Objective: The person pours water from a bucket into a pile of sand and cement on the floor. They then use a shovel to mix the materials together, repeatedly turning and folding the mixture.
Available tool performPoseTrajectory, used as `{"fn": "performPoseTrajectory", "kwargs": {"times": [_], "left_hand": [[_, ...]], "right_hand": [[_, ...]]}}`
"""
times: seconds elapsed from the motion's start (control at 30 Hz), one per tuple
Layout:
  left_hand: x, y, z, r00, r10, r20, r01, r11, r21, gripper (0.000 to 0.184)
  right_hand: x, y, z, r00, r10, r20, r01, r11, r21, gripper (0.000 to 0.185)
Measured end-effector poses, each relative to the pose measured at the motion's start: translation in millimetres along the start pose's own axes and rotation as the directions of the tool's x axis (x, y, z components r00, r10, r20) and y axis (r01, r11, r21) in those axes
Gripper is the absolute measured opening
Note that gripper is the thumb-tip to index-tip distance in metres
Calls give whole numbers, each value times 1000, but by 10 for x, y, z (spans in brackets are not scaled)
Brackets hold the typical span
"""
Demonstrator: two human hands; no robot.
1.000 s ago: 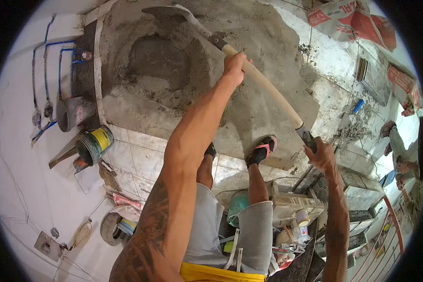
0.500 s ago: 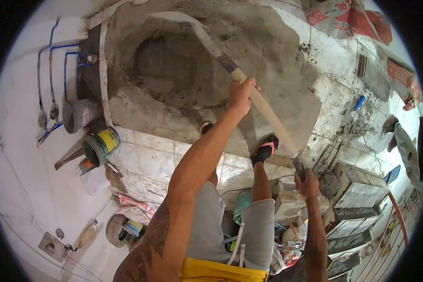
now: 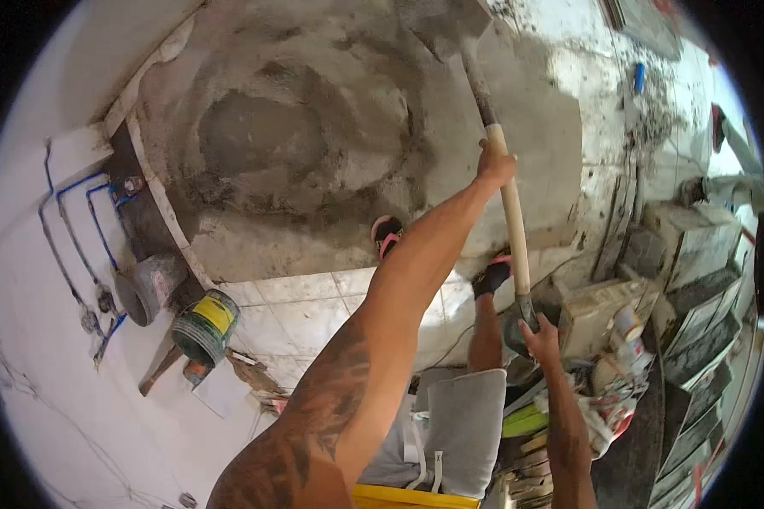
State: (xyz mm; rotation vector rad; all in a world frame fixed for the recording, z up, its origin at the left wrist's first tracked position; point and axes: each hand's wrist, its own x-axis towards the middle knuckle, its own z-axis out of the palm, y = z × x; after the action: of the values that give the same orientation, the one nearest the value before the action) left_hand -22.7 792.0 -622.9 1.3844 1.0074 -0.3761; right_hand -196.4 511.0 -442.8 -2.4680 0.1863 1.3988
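Observation:
Both hands are on a shovel with a pale wooden shaft, a dark metal socket and a grey-coated blade. My left hand is closed round the shaft near the socket. My right hand is closed on the grip at the shaft's near end. At the top of the view, the blade lies over the far right part of the grey wet mortar spread on the floor. A darker, smooth round hollow shows in the mortar, left of the shovel.
A dark bucket with a yellow label and a grey bucket stand along the left wall, near blue pipes. Stacked boxes and clutter line the right. A small blue object lies on the stained tiles.
The shovel blade has swung from the upper left over the mortar to the upper right. Both hands have kept their hold, and my view has shifted.

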Motion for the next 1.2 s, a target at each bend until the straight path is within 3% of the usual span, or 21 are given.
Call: {"fn": "performPoseTrajectory", "kwargs": {"times": [0.1,0.23,0.3,0.33,0.37,0.43,0.47,0.53,0.63,0.77,0.9,0.93,1.17,1.2], "left_hand": [[30,-291,-68,998,-57,37,51,988,146,69],[83,-782,-347,999,-18,30,16,998,68,74],[-85,-876,-567,999,-45,20,46,997,-70,68],[-113,-798,-623,999,-37,14,39,988,-149,65],[-54,-792,-657,998,-3,56,13,983,-183,54],[-72,-865,-700,990,38,138,-1,966,-257,32],[-70,-905,-634,996,62,66,-33,927,-373,23],[-214,-856,-601,997,62,53,-34,905,-424,28],[-504,-635,-659,996,77,41,-50,894,-445,31],[-885,-609,-792,997,46,55,-17,897,-443,28],[-1081,-651,-961,995,74,69,-31,873,-486,29],[-1117,-686,-992,996,68,55,-31,860,-509,30],[-1402,-765,-1159,999,34,15,-18,804,-594,35],[-1433,-762,-1178,999,32,15,-16,803,-596,35]], "right_hand": [[139,258,530,1000,-9,16,7,994,111,43],[457,322,980,992,-61,114,48,992,113,40],[496,351,1057,982,-83,169,59,988,141,40],[478,354,1068,985,-165,59,149,965,216,40],[507,313,1086,967,-245,-64,254,927,277,40],[469,308,1009,947,-292,-131,317,916,248,42],[434,328,869,961,-267,-78,276,947,163,43],[302,251,525,988,-134,80,131,991,40,40],[93,420,429,963,-269,-33,270,963,25,42],[-291,382,349,979,-206,5,206,978,-32,44],[-629,330,421,963,-269,-24,268,962,-51,43],[-688,344,486,968,-250,-31,250,968,7,41],[-1084,217,697,970,-237,-57,233,970,-66,40],[-1087,295,764,944,-318,-87,311,947,-85,42]]}}
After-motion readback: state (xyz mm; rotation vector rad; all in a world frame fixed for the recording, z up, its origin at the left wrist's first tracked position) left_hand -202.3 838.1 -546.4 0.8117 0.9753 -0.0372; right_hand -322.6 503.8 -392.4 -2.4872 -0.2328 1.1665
